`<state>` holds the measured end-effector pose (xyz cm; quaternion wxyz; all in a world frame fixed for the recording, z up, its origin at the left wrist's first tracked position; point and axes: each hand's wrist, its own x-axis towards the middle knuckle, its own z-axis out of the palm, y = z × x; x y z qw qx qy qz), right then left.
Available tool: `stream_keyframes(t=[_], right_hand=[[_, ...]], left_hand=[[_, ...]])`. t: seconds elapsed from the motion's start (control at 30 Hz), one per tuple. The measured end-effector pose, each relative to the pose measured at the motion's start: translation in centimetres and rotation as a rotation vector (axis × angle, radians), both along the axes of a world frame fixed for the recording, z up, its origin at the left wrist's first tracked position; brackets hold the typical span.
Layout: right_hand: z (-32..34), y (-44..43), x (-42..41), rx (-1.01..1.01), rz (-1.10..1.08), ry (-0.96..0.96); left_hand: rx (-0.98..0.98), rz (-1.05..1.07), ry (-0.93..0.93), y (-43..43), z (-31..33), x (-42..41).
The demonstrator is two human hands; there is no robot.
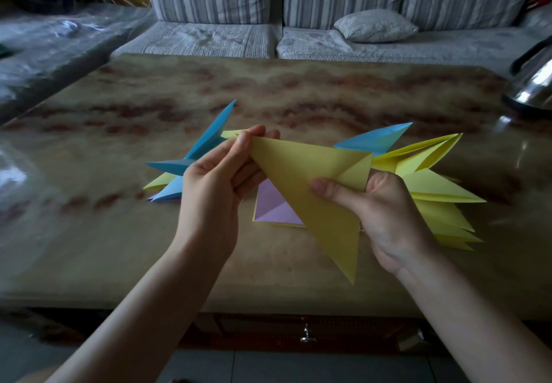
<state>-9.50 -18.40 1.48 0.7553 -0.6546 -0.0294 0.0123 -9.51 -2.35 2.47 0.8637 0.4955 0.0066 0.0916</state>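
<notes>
Left hand (215, 179) pinching yellow folded paper (313, 185) tip, right hand (379, 212) gripping its corner, above marbled table (119, 248)

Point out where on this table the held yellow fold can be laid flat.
Bare table runs across the far half, between the paper pieces and the sofa-side edge, and left of the blue folds. Crowded: the middle, with blue folds, purple sheet and yellow stack; the kettle fills the far right corner.
</notes>
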Motion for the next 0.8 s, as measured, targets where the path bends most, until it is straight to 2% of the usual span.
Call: stream_keyframes(t=[0.3, 0.5, 0.63, 0.7, 0.8], right_hand=[[0.3, -1.3, 0.0, 0.039, -0.051, 0.026], [0.4, -1.0, 0.1, 0.031, -0.068, 0.039], [0.4, -1.0, 0.2, 0.047, -0.076, 0.053], [0.4, -1.0, 0.2, 0.049, -0.068, 0.053], [0.3, -1.0, 0.1, 0.034, -0.043, 0.027]], left_hand=[[-0.114, 0.095, 0.008, 2.7, 0.8, 1.3], [-0.013, 0.041, 0.075, 1.0, -0.1, 0.7], [0.084, -0.025, 0.039, -0.3, -0.4, 0.0], [0.169, 0.001, -0.009, -0.6, -0.5, -0.2], [0.182, 0.059, -0.024, -0.6, -0.6, -0.1]])
